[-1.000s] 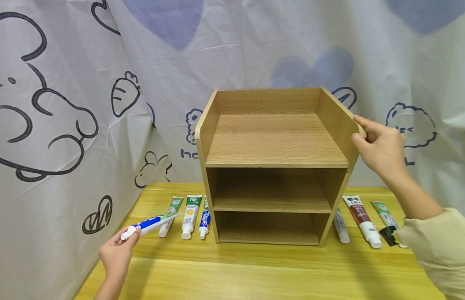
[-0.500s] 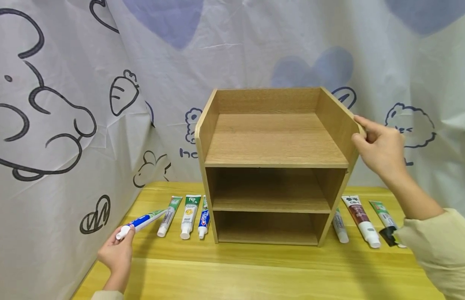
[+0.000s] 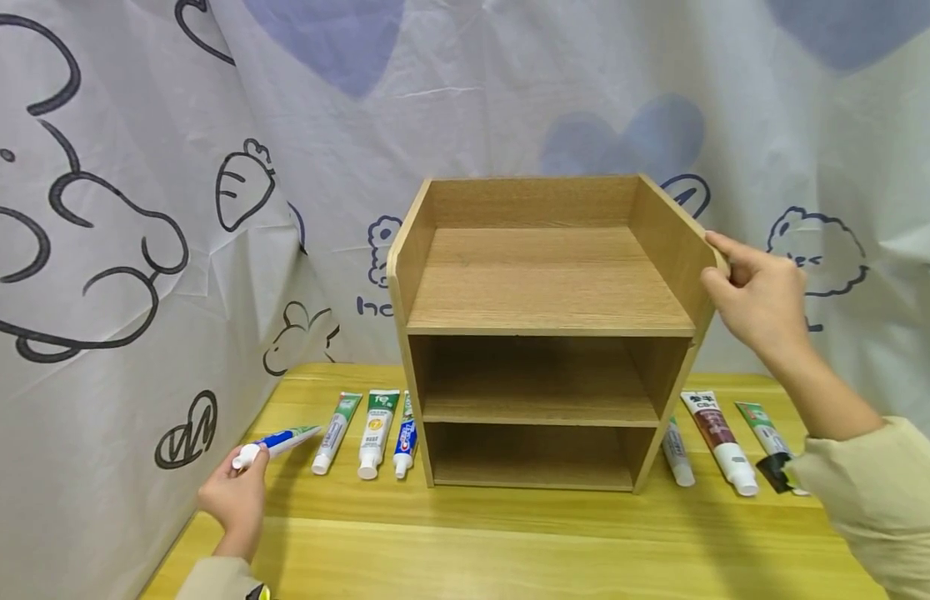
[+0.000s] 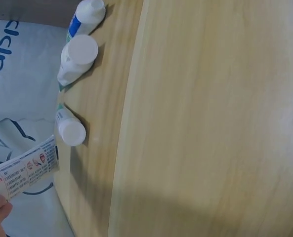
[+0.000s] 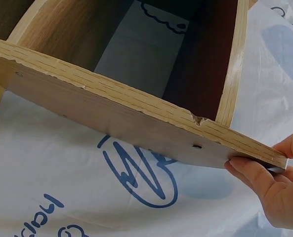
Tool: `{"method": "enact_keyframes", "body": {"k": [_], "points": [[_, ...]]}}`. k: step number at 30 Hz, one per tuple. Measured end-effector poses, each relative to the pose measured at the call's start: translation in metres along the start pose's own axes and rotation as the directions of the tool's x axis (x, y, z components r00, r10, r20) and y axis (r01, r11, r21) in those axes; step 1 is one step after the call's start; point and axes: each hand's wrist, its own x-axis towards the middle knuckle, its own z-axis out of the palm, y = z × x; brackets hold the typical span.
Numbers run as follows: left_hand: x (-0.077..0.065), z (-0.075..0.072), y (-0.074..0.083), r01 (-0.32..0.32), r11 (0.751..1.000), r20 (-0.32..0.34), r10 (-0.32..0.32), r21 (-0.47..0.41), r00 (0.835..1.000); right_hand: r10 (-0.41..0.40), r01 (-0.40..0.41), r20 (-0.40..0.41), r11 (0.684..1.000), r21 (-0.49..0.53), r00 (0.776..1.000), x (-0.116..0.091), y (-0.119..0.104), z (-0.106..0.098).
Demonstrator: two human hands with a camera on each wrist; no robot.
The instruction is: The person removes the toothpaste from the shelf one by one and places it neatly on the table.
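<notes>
In the head view, my left hand pinches a blue, white and green toothpaste tube near its white cap, its flat end pointing right. The left wrist view shows the printed back of that tube above the table, beside a lying tube's white cap. On the right, my right hand grips the upper front edge of the side panel of a wooden shelf unit. In the right wrist view the thumb and fingers lie on either side of the panel.
Left of the shelf lie a green-ended tube, a white and green tube and a blue Crest tube. On its right lie a white tube, a maroon and white tube and a green one. A printed curtain hangs behind.
My left hand has drawn the toothpaste tube slightly left and down, away from the tubes lying there; its sleeve has come into view. My right hand stays on the shelf panel.
</notes>
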Motion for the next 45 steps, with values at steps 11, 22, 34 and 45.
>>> {"method": "enact_keyframes", "body": {"k": [11, 22, 34, 45], "points": [[0.003, 0.004, -0.005, -0.071, 0.967, 0.044, 0.062, 0.246, 0.997, 0.005, -0.004, 0.013, 1.000, -0.003, 1.000, -0.004, -0.004, 0.000], [0.010, 0.012, -0.011, -0.173, 0.918, 0.117, 0.140, 0.357, 0.983, -0.010, 0.010, -0.021, 1.000, -0.009, 1.000, -0.007, -0.002, -0.001], [0.013, 0.008, -0.033, -0.214, 0.845, 0.238, 0.106, 0.490, 0.965, -0.021, 0.020, -0.030, 0.999, -0.027, 0.999, -0.008, -0.002, -0.001], [0.019, 0.012, -0.041, -0.221, 0.827, 0.276, 0.084, 0.517, 0.958, -0.041, 0.039, -0.051, 0.998, -0.040, 0.998, -0.008, -0.004, 0.000]]}}
